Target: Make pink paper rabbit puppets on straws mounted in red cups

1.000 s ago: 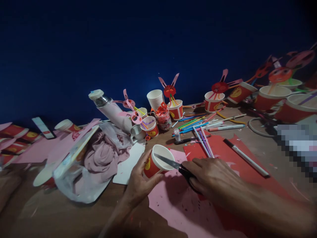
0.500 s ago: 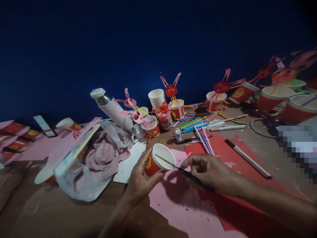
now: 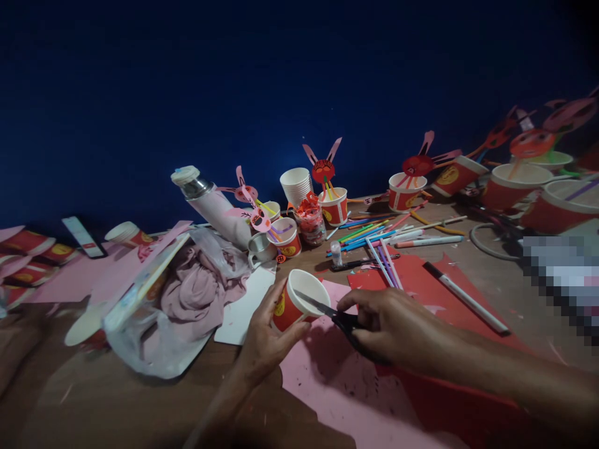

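My left hand [image 3: 267, 340] is wrapped around a red paper cup [image 3: 289, 313] with a white inside and a yellow mark, tilted so its mouth faces right. In my right hand [image 3: 388, 324] is a pair of scissors [image 3: 349, 323] with black handles, its blades reaching over the rim into the cup's mouth. Whether the blades are biting into the paper I cannot tell. Beneath both hands lie a pink paper sheet [image 3: 327, 386] and a red paper sheet [image 3: 449, 280] with cut edges.
Behind stand paper cups [image 3: 335, 207] with rabbit faces on straws, a stack of white cups [image 3: 296, 184] and a thermos [image 3: 213, 206]. Loose coloured straws [image 3: 365, 234] and a marker [image 3: 465, 298] lie right. A plastic bag with pink cloth [image 3: 194, 290] is left. Another person's hand [image 3: 16, 349] shows at far left.
The scissors have turned in my right hand, showing their handles and blades more broadly. My right hand has shifted slightly left; the cup is nearly where it was.
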`<act>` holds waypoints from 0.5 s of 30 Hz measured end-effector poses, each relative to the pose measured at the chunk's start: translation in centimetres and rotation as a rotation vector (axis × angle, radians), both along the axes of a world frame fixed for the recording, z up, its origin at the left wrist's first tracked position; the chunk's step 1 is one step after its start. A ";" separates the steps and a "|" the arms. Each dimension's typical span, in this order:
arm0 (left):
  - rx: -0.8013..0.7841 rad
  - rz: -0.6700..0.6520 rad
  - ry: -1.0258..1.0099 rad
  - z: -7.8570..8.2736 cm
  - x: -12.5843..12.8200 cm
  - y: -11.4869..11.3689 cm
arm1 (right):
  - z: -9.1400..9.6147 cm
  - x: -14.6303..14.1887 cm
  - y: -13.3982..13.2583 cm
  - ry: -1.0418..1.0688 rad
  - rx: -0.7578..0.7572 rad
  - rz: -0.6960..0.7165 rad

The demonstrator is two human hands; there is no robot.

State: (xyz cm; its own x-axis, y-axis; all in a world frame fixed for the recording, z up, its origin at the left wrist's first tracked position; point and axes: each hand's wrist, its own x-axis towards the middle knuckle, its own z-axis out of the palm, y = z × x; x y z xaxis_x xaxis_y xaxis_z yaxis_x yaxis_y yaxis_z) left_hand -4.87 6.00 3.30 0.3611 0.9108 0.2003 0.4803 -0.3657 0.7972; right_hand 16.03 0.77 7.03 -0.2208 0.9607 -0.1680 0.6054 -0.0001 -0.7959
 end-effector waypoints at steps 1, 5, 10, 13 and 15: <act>0.002 0.003 -0.012 0.1 0.0 0.0 | -0.1 0.2 0.3 0.174 -0.146 -0.033; -0.022 0.012 -0.053 0.2 0.2 -0.1 | -0.9 0.6 1.1 0.675 -0.525 -0.098; -0.046 -0.016 -0.060 -0.3 0.1 0.0 | -1.0 0.6 0.7 0.525 -0.399 -0.091; -0.046 -0.015 -0.053 -0.5 0.2 0.1 | 0.3 0.3 0.0 0.074 -0.034 -0.045; -0.032 0.006 -0.033 -0.5 0.3 0.1 | 1.1 0.0 -0.4 -0.221 0.164 0.010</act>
State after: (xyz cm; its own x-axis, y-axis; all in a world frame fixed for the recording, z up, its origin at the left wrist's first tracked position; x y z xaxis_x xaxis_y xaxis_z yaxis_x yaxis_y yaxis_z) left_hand -4.58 6.08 2.80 0.3491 0.9190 0.1832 0.4553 -0.3372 0.8240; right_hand 16.06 0.38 8.12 -0.2062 0.9770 -0.0552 0.7636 0.1254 -0.6333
